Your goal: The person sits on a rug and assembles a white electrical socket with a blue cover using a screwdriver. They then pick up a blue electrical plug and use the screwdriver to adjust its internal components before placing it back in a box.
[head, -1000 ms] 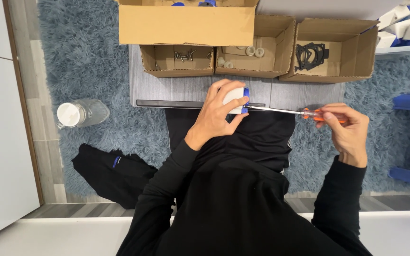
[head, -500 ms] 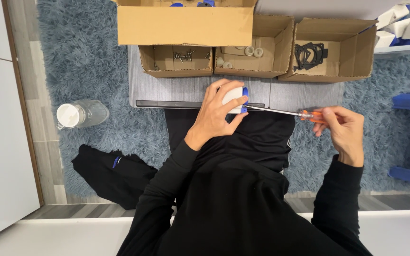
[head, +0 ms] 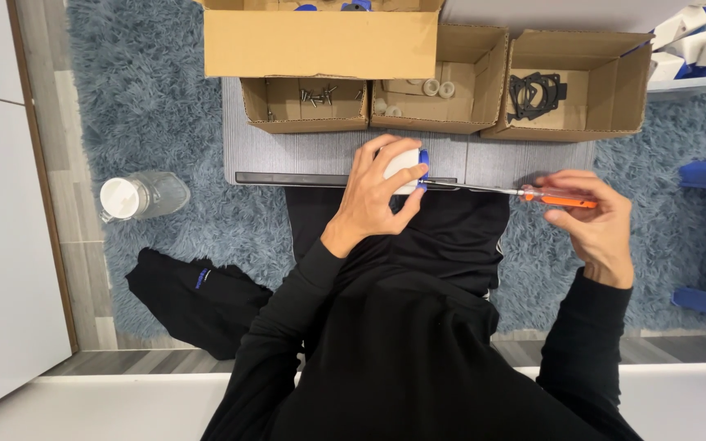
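**Screwdriver tip at a small white part, held off the near edge of the tabletop**

The likeliest slip, as I judge it, is the screwdriver (head: 525, 194) skating off its seat: the shaft is long and thin and lies almost level, so any sideways push from the right hand (head: 594, 224) could send the tip toward the left hand's fingers (head: 412, 199), which sit right beside it. The part (head: 402, 163) could also turn in the grip, since it is held in the air rather than braced flat on the tabletop (head: 328, 155). Whether the tip is truly seated is too small to tell.

The left hand (head: 369, 200) is clamped around the white part with a blue end, thumb below and fingers wrapped over the top, so most of it is hidden. It sits at the near edge of the tabletop, about the middle, above the lap. The right hand is closed on the orange handle, well off to the right of the part, past the tabletop's near right corner; the shaft bridges the gap between the two hands.

Along the far edge stand open boxes (head: 443, 90): one with screws (head: 314, 95), one with pale rings, one with black gaskets (head: 538, 91).
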